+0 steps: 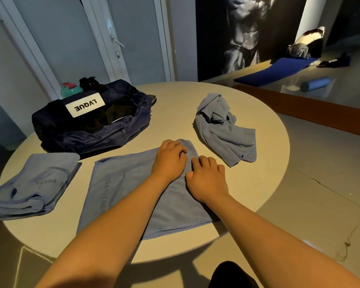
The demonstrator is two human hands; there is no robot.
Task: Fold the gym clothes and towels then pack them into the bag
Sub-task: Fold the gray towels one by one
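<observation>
A blue towel lies spread flat on the round table right in front of me. My left hand sits on its far right corner with fingers curled into the cloth. Just to the right, my right hand curls over the towel's right edge. A folded blue towel rests at the left of the table. Another blue towel lies crumpled at the far right. The dark navy gym bag stands unzipped at the far left, its mouth facing up.
A teal bottle and a black object stand behind the bag. Beyond the table are a door, a wall poster, an orange mat, a blue mat and a blue foam roller on the floor.
</observation>
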